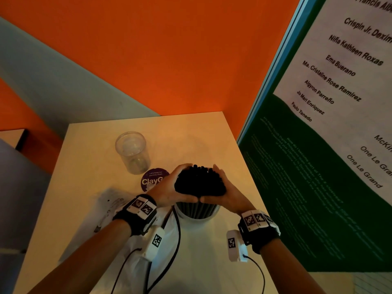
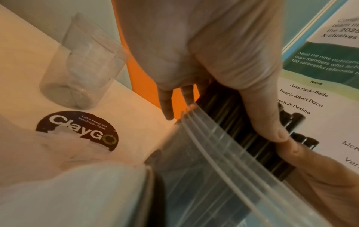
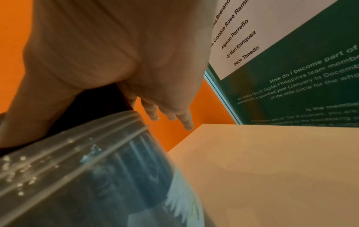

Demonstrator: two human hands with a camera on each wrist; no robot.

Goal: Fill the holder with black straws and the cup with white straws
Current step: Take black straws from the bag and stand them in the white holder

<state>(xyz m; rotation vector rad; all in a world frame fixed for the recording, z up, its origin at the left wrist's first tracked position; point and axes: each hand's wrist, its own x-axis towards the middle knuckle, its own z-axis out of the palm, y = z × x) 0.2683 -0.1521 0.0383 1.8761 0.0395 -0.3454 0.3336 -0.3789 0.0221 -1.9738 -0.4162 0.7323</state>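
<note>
Together, the left hand point(image 1: 169, 187) and right hand point(image 1: 228, 193) cup the black straws point(image 1: 200, 180) standing in the holder point(image 1: 197, 211), thumbs touching. Nearby on the bench point(image 1: 212, 136) stands the clear cup point(image 1: 132, 152).

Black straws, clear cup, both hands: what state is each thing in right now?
black straws: bundled upright, lower ends in the holder.
holder: upright on the table, filled with straws.
cup: upright, no straws inside.
left hand: grip around the straw bundle.
right hand: grip around the bundle from the other side, thumbs touching.
plastic bag: crumpled on the table.
</note>
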